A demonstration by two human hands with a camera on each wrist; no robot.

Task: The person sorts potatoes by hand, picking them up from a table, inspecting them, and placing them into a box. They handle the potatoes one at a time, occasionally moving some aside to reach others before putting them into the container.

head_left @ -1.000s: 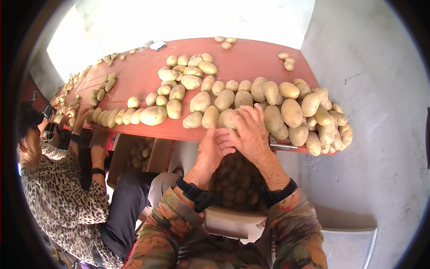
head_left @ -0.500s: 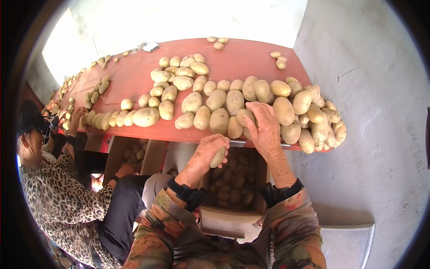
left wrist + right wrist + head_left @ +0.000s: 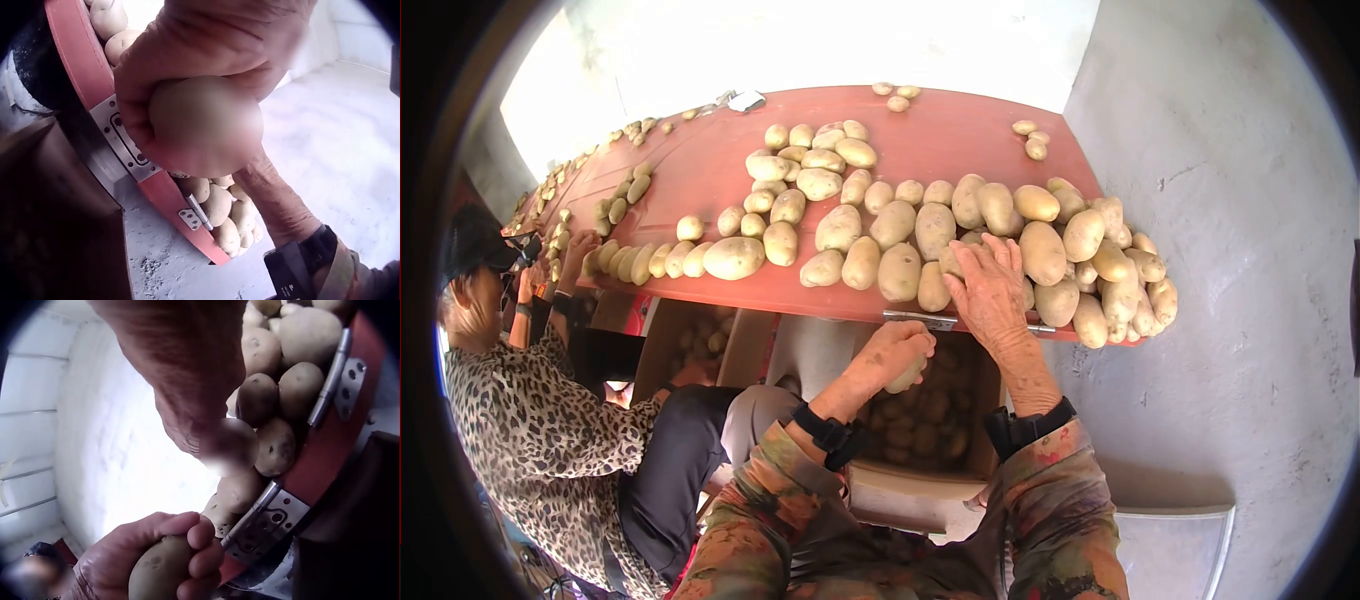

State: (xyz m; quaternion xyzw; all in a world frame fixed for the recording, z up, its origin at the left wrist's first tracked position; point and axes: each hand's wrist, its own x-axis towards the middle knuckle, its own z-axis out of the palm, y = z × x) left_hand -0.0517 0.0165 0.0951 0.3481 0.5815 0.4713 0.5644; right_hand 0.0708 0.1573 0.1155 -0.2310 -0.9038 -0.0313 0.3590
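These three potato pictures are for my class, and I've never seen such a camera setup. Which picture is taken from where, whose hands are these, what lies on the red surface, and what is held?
No machine here: a person works with bare hands, wearing three cameras. The wide picture comes from the head, looking down. The two close-ups come from the wrists. The red table carries many loose potatoes. The left hand grips one potato below the table edge, above a box of potatoes; its wrist camera shows that potato wrapped by the fingers. The right hand rests on the pile at the table's edge. A second person sits to the left.
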